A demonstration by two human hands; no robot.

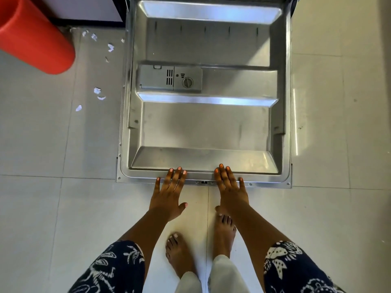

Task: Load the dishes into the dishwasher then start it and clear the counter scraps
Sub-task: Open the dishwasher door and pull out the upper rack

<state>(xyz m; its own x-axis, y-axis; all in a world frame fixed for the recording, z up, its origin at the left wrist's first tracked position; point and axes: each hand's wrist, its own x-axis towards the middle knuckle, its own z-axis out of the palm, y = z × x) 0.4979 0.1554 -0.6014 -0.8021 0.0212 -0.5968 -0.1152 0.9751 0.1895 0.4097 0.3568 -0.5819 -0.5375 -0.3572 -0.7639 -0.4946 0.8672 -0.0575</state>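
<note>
Dishwasher door (203, 127) lies folded down flat in the head view, its steel inner face turned up toward me and filling the upper middle of the picture. The detergent dispenser (171, 78) sits on the left part of that face, lid closed, with a round cap beside its vent slots.

My left hand (168, 195) and right hand (230, 191) both reach to the door's near rim, one on either side of the small latch at its centre. The fingers of both are straight and spread, grasping nothing, and their tips lie over the rim. I cannot tell whether they press on the metal or sit just above it.

Two bare feet (179, 252) stand on the pale floor tiles (42, 144) just short of the door. A red bin (31, 34) stands at the upper left, and white paper scraps (97, 90) are scattered on the tiles between it and the door's left edge.
</note>
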